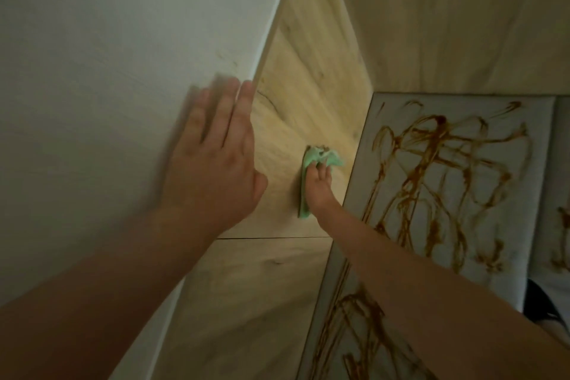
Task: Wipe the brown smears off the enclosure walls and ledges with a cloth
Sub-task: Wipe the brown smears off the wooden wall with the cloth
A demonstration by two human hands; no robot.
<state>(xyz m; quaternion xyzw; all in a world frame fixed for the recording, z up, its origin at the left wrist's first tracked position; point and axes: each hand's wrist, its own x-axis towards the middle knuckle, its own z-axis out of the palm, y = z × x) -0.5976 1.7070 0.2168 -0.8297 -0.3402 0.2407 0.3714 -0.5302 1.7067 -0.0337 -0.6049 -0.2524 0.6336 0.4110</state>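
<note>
A green cloth (311,160) lies against the light wooden side wall (308,86) of the enclosure, with brown marks on its top edge. My right hand (320,191) presses the cloth onto that wall, fingers over it. My left hand (212,157) lies flat with straight fingers against the white outer wall (108,55), near the wooden panel's front edge. Thick brown smears (438,170) cover the grey padded panel (536,120) to the right of the cloth. More smears (354,318) run down the lower grey panel.
A second grey padded panel (561,194) at the far right also carries brown smears. A wooden back wall (462,18) rises above the panels. A seam (271,238) splits the wooden side wall into upper and lower boards.
</note>
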